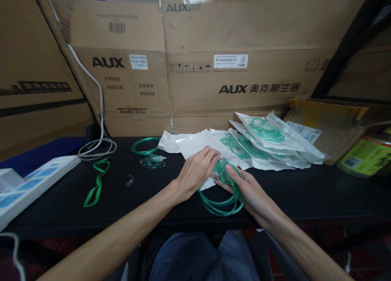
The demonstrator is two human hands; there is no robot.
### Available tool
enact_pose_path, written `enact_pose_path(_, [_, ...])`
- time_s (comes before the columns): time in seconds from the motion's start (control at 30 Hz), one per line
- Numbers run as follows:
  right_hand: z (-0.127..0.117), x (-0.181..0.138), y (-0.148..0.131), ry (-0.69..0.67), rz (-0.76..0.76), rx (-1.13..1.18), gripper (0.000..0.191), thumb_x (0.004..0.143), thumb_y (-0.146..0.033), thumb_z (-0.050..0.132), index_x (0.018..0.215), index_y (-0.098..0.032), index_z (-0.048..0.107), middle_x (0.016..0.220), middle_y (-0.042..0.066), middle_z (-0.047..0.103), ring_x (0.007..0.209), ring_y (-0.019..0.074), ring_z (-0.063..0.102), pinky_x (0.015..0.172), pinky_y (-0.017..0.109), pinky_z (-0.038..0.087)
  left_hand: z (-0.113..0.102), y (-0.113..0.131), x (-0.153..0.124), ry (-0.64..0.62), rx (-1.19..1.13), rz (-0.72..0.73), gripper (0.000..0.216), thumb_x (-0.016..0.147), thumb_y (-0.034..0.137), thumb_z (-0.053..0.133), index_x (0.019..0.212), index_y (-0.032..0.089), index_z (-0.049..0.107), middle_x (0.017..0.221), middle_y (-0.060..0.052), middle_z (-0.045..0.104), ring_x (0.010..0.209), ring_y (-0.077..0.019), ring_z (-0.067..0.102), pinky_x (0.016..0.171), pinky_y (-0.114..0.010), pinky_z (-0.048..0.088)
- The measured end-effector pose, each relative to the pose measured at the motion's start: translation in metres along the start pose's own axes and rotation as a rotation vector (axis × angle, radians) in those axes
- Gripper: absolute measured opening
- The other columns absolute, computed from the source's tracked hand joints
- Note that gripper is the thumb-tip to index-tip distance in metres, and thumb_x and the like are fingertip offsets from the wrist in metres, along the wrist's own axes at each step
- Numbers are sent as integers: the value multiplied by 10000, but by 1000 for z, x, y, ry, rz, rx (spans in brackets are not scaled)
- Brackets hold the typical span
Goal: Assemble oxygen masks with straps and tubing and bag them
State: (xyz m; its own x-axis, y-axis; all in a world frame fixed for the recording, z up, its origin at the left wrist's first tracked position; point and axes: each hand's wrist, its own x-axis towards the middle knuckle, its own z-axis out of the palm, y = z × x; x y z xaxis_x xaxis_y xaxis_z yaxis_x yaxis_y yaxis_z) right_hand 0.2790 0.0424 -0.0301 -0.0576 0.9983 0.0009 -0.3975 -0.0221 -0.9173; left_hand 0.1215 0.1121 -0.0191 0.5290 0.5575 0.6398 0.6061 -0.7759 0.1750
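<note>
My left hand [197,169] rests on a white pouch [195,147] at the middle of the black table [91,216], its fingers curled at the pouch's edge beside a coil of green tubing [221,203]. My right hand [244,187] grips that coil, which hangs partly over the table's front edge. A clear mask with another green tube coil [146,150] lies to the left. A green strap [96,183] lies further left.
A pile of sealed pouches with green tubing [269,140] lies at the right rear. Cardboard boxes [214,57] wall the back. A white power strip [33,181] and white cable [97,146] sit at left. A yellow-green container [366,156] stands at right.
</note>
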Motion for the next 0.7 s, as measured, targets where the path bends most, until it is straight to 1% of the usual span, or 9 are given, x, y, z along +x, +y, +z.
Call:
enact_pose_path(0.07, [0, 1, 1, 30, 12, -1, 343, 822, -368, 790, 1115, -203, 722, 1152, 56, 737, 1031, 220, 722, 947, 320, 598, 0, 2, -1, 2, 43, 34, 255, 1072, 288, 349, 1125, 182, 575, 1067, -51, 642, 948, -162, 652, 835, -265, 540])
enact_pose_path(0.17, [1, 7, 3, 162, 1, -1, 352, 735, -320, 860, 1043, -215, 723, 1119, 52, 745, 976, 233, 737, 831, 307, 650, 3, 2, -2, -55, 79, 190, 286, 1077, 293, 327, 1141, 167, 576, 1055, -58, 649, 987, -176, 654, 847, -276, 549])
enact_pose_path(0.23, [2, 10, 3, 184, 2, 3, 338, 712, -287, 868, 1010, -211, 727, 1124, 50, 742, 960, 232, 740, 796, 296, 660, 5, 0, -3, -57, 54, 209, 304, 1080, 304, 312, 1157, 169, 573, 1068, -60, 648, 999, -174, 657, 845, -270, 553])
enact_pose_path(0.37, [1, 14, 4, 157, 72, 117, 255, 723, -216, 806, 968, -205, 740, 1110, 45, 744, 950, 241, 741, 775, 318, 672, 6, -2, -5, -53, 2, 109, 316, 1078, 345, 315, 1172, 186, 571, 1080, -60, 641, 977, -174, 664, 862, -293, 566])
enact_pose_path(0.47, [-2, 15, 5, 138, 72, 201, 241, 675, -117, 763, 901, -198, 740, 1028, 42, 761, 907, 246, 749, 750, 324, 679, 5, -3, -5, -65, -32, 77, 308, 1074, 351, 332, 1194, 194, 568, 1123, -64, 639, 970, -180, 666, 857, -311, 577])
enact_pose_path(0.53, [-2, 15, 5, 119, 37, 184, 234, 662, -83, 771, 862, -199, 734, 943, 34, 767, 813, 222, 753, 696, 281, 676, 4, -3, -4, -92, -61, 128, 306, 1072, 341, 340, 1194, 185, 573, 1139, -75, 647, 995, -186, 663, 870, -315, 580])
enact_pose_path(0.63, [3, 17, 4, 88, 7, 142, 187, 677, -83, 800, 809, -193, 725, 826, 24, 760, 636, 162, 716, 564, 189, 634, 3, -3, -3, -138, -83, 238, 306, 1070, 313, 342, 1172, 167, 590, 1129, -85, 658, 1056, -197, 651, 922, -315, 565])
enact_pose_path(0.7, [8, 18, 3, 103, 14, 151, 158, 693, -84, 792, 798, -180, 723, 826, 28, 759, 599, 138, 694, 532, 159, 610, 3, -3, -3, -129, -86, 239, 301, 1070, 304, 343, 1171, 158, 587, 1130, -86, 656, 1051, -193, 654, 926, -300, 554])
